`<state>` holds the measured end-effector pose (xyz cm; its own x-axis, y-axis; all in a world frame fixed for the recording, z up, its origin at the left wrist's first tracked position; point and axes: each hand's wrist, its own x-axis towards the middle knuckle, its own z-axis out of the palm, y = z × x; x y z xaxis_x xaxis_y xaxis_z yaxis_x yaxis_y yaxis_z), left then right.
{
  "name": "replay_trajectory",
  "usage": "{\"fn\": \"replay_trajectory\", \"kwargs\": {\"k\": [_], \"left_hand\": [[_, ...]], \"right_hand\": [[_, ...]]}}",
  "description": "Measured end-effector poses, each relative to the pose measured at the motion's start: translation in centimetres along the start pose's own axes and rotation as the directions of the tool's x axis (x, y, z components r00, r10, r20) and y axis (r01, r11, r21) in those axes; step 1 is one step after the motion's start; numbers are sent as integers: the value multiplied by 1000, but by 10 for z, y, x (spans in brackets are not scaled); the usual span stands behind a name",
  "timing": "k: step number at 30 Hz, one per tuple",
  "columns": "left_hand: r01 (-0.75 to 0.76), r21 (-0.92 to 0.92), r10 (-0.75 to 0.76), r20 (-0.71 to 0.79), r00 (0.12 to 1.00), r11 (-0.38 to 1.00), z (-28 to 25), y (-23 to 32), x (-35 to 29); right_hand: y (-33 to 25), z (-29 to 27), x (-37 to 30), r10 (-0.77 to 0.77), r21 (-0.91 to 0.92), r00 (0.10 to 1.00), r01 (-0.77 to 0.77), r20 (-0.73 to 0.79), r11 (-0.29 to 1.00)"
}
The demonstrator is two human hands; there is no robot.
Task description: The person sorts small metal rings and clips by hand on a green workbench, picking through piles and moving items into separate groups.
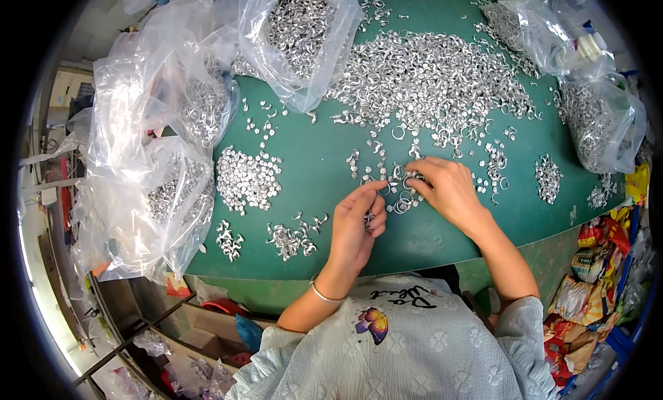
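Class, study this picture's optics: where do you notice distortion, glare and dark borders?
Head view: the green table bends along its near edge, and black fills the corners; head view: white glare streaks the clear bags at left; head view: the heaped metal pieces glint brightly.

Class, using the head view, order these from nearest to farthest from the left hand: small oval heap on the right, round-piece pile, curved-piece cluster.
From the left hand:
1. Curved-piece cluster, just to its left.
2. Round-piece pile, farther left.
3. Small oval heap, beyond the right hand.
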<state>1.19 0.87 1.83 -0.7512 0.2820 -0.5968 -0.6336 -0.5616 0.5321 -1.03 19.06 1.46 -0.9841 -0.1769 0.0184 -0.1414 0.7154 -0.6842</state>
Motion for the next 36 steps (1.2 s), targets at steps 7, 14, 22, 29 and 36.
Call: {"fn": "replay_trajectory", "kwargs": {"k": [7, 14, 22, 29, 36], "left_hand": [[-7, -22, 7, -2, 1000, 1000, -2, 0, 0], [15, -24, -14, 9, 1000, 1000, -2, 1, 1], [-18, -20, 18, -28, 999, 1000, -4, 3, -3], [-77, -39, 75, -42, 996, 996, -13, 7, -4], [-110, -41, 105, -106, 989, 993, -23, 9, -6]], "right_hand": [[19, -3, 0, 110, 423, 994, -104, 10, 900], [18, -21, 6, 305, 918, 883, -393, 358, 60], [9, 8, 8, 6, -145, 999, -11, -32, 989], [15, 6, 6, -31, -198, 997, 18, -65, 980], [9, -20, 7, 199, 923, 909, -381, 365, 49]]}}
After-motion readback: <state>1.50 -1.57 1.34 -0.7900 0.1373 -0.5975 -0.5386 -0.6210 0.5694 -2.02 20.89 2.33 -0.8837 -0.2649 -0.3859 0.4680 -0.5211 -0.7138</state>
